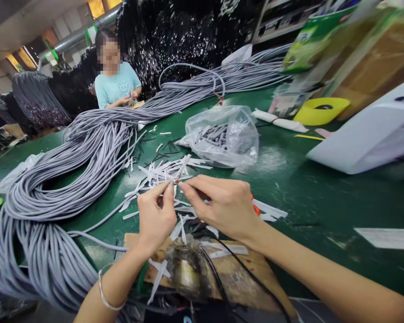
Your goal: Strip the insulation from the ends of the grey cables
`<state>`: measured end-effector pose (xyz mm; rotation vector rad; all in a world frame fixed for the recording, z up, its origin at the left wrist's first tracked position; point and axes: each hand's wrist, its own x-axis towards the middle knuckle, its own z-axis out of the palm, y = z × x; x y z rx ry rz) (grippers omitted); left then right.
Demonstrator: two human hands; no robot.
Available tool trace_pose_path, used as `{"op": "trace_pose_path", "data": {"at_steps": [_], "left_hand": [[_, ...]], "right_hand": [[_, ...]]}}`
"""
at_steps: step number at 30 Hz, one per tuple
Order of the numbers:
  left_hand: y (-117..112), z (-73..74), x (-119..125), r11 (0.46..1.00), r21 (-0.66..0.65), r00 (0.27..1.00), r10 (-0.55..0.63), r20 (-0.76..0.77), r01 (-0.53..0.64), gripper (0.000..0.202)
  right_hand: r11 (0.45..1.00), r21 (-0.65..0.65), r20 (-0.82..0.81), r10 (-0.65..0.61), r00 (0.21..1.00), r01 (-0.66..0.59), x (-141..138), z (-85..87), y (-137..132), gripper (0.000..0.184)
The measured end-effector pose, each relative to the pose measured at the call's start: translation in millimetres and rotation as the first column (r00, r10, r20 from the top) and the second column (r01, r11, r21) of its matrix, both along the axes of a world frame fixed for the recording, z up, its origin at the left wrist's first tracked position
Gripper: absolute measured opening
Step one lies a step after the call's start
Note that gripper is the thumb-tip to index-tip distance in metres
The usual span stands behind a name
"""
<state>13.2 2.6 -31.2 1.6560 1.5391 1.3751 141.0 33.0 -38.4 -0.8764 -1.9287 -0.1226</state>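
At frame centre: left hand (157, 215) pinched base of thin whitish strand (183, 167); right hand (222, 202), fingertips closed just beside, contents unclear. Steady left pinch seemed key.

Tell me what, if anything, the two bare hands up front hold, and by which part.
The left hand and right hand appear to pinch a thin pale strand near its lower end; blur hides exactly what it is.

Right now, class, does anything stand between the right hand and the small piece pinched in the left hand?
Nothing visible does. The right hand is close up against the piece in the left hand; the white strips lie below, not between.
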Motion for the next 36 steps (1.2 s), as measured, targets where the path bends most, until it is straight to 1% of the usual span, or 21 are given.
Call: {"op": "trace_pose_path", "data": {"at_steps": [3, 5, 8, 11, 15, 18, 23, 30, 33, 36], "left_hand": [[-2.1, 1.8, 0.1, 0.993, 0.085, 0.992, 0.090, -0.094, -0.082, 0.031], [-2.6, 1.9, 0.1, 0.989, 0.127, 0.985, 0.100, -0.143, -0.082, 0.030], [-3.2, 1.1, 0.6, 0.984, 0.168, 0.977, 0.099, -0.186, -0.068, 0.028], [-3.6, 0.3, 1.2, 0.982, 0.178, 0.973, 0.105, -0.205, -0.069, 0.027], [-3.5, 0.0, 1.5, 0.982, 0.183, 0.968, 0.096, -0.233, -0.054, 0.026], [-3.2, -0.2, 1.5, 0.982, 0.181, 0.970, 0.094, -0.226, -0.053, 0.026], [-3.4, -0.2, 1.5, 0.982, 0.183, 0.972, 0.090, -0.219, -0.049, 0.026], [-4.6, -1.1, 1.4, 0.982, 0.186, 0.970, 0.081, -0.229, -0.039, 0.027], [-4.5, -1.4, 2.2, 0.980, 0.195, 0.966, 0.074, -0.248, -0.025, 0.027], [-4.4, -2.2, 3.5, 0.974, 0.225, 0.953, 0.068, -0.296, 0.000, 0.026]], "right_hand": [[1.000, 0.008, -0.016, -0.004, 1.000, 0.004, 4.3, 4.2, 0.5, 0.030], [1.000, 0.028, -0.029, 0.008, 1.000, -0.007, 5.5, 4.9, 0.1, 0.029], [0.999, 0.043, -0.005, -0.006, 1.000, 0.006, 5.3, 3.1, 0.1, 0.029], [0.999, 0.038, 0.012, -0.029, 0.999, 0.029, 4.6, 1.0, 1.3, 0.031], [0.999, 0.040, 0.017, -0.029, 0.999, 0.028, 4.6, 1.0, 2.0, 0.031], [0.999, 0.034, 0.024, -0.020, 1.000, 0.019, 5.4, 2.4, 1.8, 0.031], [1.000, 0.007, -0.019, -0.030, 0.999, 0.030, 7.4, 4.1, 2.8, 0.030], [0.999, 0.027, 0.002, -0.024, 1.000, 0.024, 6.7, 2.3, 2.5, 0.031], [0.999, -0.039, -0.022, 0.018, 1.000, -0.019, 6.4, 2.9, 2.8, 0.033], [0.974, -0.204, -0.084, 0.079, 0.993, -0.095, 5.5, 4.0, 4.0, 0.040]]}}
